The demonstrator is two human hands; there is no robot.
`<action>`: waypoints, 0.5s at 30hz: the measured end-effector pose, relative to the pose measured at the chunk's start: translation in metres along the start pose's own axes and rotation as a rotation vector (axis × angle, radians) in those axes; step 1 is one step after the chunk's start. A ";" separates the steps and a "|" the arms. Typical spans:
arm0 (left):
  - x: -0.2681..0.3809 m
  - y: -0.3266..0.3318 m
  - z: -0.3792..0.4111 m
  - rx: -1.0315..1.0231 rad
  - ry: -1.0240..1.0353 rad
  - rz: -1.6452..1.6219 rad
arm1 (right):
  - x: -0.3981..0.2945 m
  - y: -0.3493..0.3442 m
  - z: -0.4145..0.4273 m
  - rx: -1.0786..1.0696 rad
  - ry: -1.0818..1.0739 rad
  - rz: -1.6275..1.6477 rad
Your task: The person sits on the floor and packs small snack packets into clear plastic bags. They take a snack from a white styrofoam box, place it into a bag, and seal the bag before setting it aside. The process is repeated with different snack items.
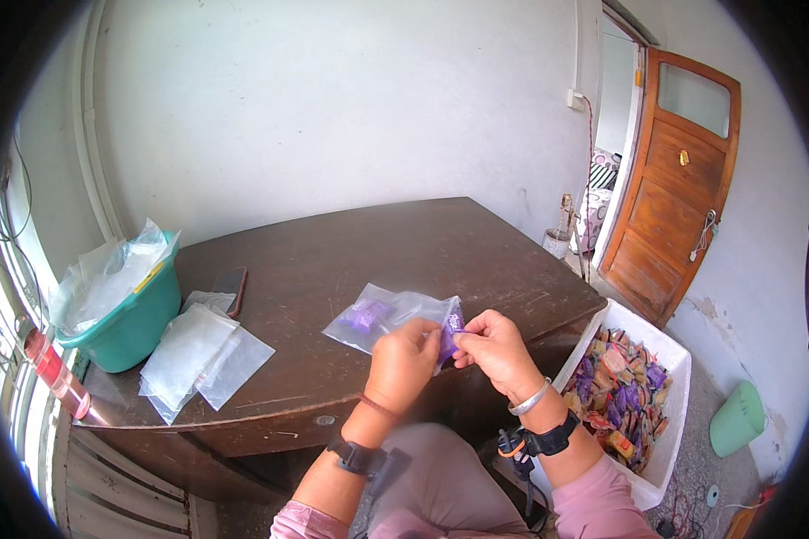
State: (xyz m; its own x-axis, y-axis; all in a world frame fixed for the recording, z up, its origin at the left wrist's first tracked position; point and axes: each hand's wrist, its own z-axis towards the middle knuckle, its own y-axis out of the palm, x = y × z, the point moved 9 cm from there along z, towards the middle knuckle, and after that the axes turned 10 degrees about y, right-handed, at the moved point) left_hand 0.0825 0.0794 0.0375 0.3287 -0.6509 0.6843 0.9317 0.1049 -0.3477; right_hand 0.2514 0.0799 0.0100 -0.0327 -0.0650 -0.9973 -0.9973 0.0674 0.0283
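My left hand grips the open end of a clear plastic bag near the desk's front edge. Inside the bag's far left part lies a purple wrapped packet. Another purple packet, bearing writing, is at the bag's right end, and the fingers of my right hand pinch its edge. Whether this packet is inside the bag's mouth or just at it, I cannot tell. Flat clear bags lie in a loose stack to the left on the dark wooden desk.
A teal basin full of plastic bags stands on the desk's left, near a pink bottle and a phone. Right of the desk, a white foam box holds many wrapped packets. A green bin is beyond it.
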 end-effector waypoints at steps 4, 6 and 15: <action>0.000 0.001 -0.001 0.000 0.006 -0.036 | 0.005 0.012 -0.002 -0.040 -0.022 0.019; 0.001 0.001 -0.002 0.007 -0.004 -0.043 | 0.001 0.015 -0.006 -0.056 -0.064 -0.075; 0.006 0.001 -0.003 0.004 0.076 0.026 | -0.005 0.021 -0.011 -0.241 0.030 0.159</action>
State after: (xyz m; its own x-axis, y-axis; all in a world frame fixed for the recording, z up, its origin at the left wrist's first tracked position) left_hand 0.0855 0.0732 0.0397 0.3401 -0.7030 0.6246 0.9237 0.1250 -0.3622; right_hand 0.2299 0.0708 0.0160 -0.1885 -0.1021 -0.9768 -0.9662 -0.1591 0.2030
